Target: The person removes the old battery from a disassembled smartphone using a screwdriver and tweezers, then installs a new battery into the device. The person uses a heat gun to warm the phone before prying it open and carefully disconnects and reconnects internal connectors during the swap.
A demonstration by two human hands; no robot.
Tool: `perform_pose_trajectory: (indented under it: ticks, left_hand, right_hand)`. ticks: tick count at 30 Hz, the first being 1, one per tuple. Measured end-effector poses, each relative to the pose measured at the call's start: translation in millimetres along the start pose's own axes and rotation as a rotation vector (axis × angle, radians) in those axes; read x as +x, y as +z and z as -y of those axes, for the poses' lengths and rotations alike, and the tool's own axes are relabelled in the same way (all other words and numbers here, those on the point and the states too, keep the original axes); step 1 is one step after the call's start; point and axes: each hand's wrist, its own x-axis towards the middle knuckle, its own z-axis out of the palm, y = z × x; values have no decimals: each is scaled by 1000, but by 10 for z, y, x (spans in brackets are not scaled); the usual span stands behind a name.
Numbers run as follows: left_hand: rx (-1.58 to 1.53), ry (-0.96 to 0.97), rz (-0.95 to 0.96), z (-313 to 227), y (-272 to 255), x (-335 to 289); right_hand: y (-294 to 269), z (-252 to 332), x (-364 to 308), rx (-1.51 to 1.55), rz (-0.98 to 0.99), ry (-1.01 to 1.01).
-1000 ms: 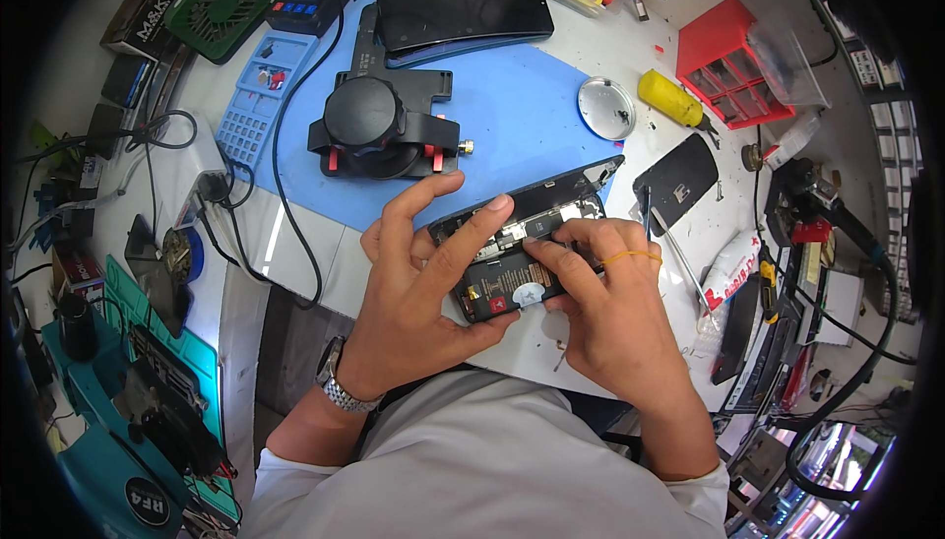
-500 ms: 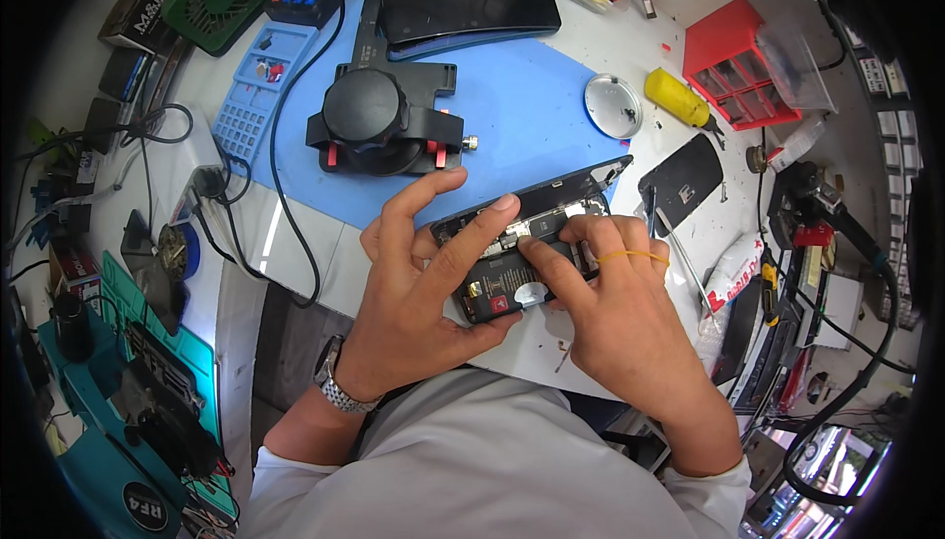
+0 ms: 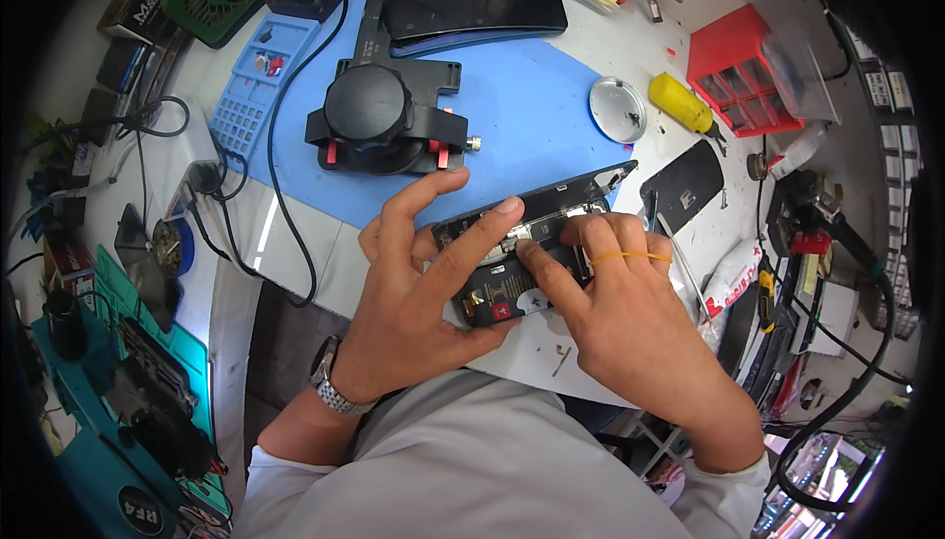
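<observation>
An opened smartphone (image 3: 500, 295) is held between my two hands at the bench's near edge, its battery and inner parts showing. Its dark screen panel (image 3: 536, 200) stands tilted up along the far side. My left hand (image 3: 413, 278) grips the phone's left end, thumb at the lower edge and a finger against the panel. My right hand (image 3: 615, 293) holds the right end, with a fingertip pressed on the parts in the middle of the phone. What lies under that fingertip is hidden. A yellow rubber band (image 3: 630, 255) loops round the right fingers.
Beyond the phone, a black clamp fixture (image 3: 389, 116) sits on a blue mat (image 3: 532, 86), with another phone (image 3: 472, 2) behind it. To the right lie a round metal lid (image 3: 617, 111), a yellow bottle (image 3: 679, 103), a black back cover (image 3: 682, 185) and a red drawer box (image 3: 738, 71).
My right forearm has shifted slightly right and downward. Both hands keep hold of the phone, and the right fingertip stays on its middle. The whole view has shifted a little.
</observation>
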Motion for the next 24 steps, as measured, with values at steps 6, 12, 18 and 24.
perform_pose_trajectory:
  ticks: [6,12,18,24]
  left_hand:
    - [-174,-130,17,-50,20,-34]
    - [-244,-120,-25,-37,59,-34]
    - [-237,-83,-18,-21,28,-8]
    - [-125,-6,26,51,15,-12]
  right_hand:
    - [33,-52,10,64,21,21]
    - [43,-74,-6,20,11,-23]
    - [43,-75,-21,10,33,-19]
    - [23,-11,-17,-4,44,10]
